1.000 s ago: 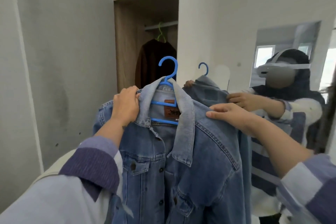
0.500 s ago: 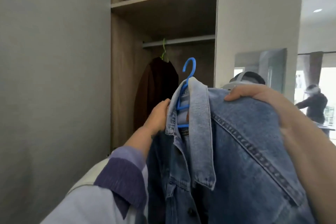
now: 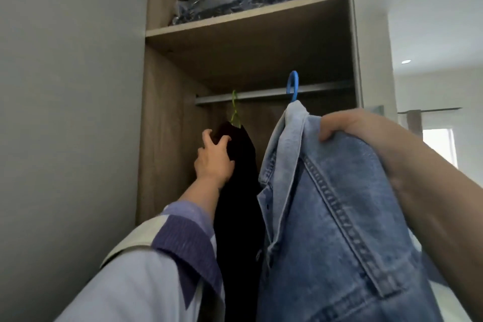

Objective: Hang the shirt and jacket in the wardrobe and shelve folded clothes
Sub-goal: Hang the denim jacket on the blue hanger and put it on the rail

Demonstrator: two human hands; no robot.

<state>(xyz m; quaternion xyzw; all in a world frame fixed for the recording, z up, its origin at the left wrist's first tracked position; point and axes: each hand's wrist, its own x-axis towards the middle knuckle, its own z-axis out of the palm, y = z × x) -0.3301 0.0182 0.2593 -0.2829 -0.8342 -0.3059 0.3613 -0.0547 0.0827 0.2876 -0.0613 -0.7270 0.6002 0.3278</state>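
A blue denim jacket [image 3: 334, 206] hangs on a blue hanger [image 3: 292, 85], whose hook is at the grey wardrobe rail [image 3: 261, 95]; whether it rests on the rail I cannot tell. My right hand [image 3: 366, 136] grips the jacket's shoulder from the right. To its left a dark shirt [image 3: 240, 191] hangs from the rail on a green hanger [image 3: 234, 107]. My left hand [image 3: 214, 157] presses on the dark shirt's shoulder, fingers spread.
A wooden shelf [image 3: 245, 19] above the rail holds clothes wrapped in clear plastic [image 3: 235, 0]. A grey wall [image 3: 68, 112] stands at the left, the wardrobe's white side panel [image 3: 373, 47] at the right. The rail is bare between the two hangers.
The jacket has gone up and into the wardrobe, its hook now at the rail. My left hand let go of the jacket collar and moved left onto the dark shirt.
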